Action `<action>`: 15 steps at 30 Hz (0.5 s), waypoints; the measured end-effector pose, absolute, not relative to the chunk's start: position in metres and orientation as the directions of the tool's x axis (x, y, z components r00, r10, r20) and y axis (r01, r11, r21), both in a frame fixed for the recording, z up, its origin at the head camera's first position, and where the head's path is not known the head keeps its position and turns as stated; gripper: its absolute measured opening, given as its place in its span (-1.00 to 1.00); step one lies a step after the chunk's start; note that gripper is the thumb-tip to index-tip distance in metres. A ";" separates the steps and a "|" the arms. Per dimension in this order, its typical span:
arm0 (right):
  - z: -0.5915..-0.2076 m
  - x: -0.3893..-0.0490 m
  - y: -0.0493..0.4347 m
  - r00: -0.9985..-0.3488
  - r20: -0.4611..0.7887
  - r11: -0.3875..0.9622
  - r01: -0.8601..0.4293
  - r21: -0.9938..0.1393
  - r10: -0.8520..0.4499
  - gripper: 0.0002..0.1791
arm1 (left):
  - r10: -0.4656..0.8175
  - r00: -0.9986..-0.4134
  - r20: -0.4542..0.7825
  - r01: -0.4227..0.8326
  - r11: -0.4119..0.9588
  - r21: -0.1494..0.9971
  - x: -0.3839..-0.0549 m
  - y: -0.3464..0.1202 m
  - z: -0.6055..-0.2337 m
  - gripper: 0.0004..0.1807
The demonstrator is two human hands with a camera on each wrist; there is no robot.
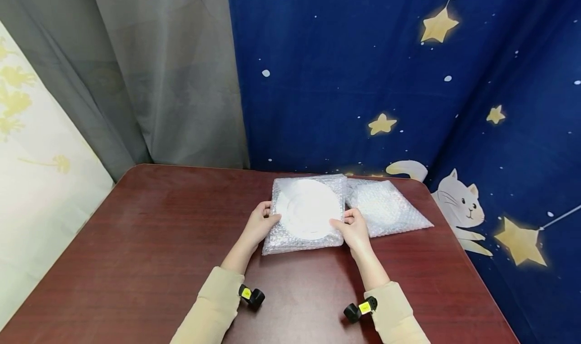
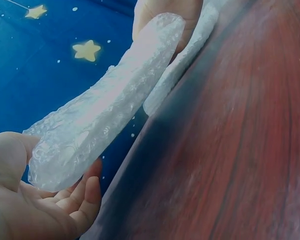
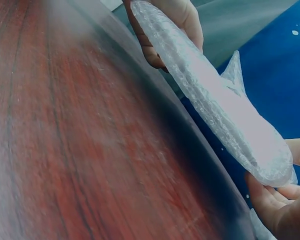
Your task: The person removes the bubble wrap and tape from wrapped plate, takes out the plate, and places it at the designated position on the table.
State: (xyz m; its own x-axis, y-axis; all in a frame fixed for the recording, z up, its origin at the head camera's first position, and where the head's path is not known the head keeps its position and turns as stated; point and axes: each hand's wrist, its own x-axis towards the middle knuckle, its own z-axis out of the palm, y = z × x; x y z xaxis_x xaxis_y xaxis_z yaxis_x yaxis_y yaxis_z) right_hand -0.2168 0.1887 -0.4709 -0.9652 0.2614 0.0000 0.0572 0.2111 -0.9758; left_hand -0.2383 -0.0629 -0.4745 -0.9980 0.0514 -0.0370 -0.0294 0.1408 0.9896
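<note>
A white round plate wrapped in bubble wrap (image 1: 310,208) is held up off the table between both hands. My left hand (image 1: 260,224) grips its left edge, thumb on the near face and fingers behind. On the opposite edge my right hand (image 1: 355,229) pinches it the same way. In the left wrist view the bubble-wrapped plate (image 2: 102,107) appears edge-on and raised, the left hand (image 2: 45,200) around its lower end. The right wrist view also shows the wrapped plate (image 3: 220,100) from the side, with the right hand (image 3: 285,200) at its near end.
A second bubble-wrapped packet (image 1: 386,208), pale and round inside with a pointed corner, lies on the table just right of the held one. The brown wooden table (image 1: 150,248) spreads around. A blue star curtain (image 1: 336,81) and a grey curtain (image 1: 181,81) hang behind its far edge.
</note>
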 end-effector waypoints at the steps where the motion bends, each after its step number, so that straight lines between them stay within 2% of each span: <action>1: -0.472 -0.217 0.188 -0.967 -0.003 0.210 0.059 -0.976 0.256 -0.65 | 0.048 -0.998 -0.036 -0.029 0.145 0.989 -0.238 -0.064 -0.475 -0.53; 9: -0.478 -0.219 0.182 -0.976 -0.037 0.213 0.084 -0.973 0.214 -0.63 | 0.027 -0.998 -0.054 -0.048 0.174 0.984 -0.237 -0.074 -0.479 -0.55; 15: -0.477 -0.221 0.180 -0.981 -0.074 0.218 0.114 -0.969 0.182 -0.64 | 0.019 -0.998 -0.059 -0.052 0.259 0.965 -0.237 -0.079 -0.479 -0.54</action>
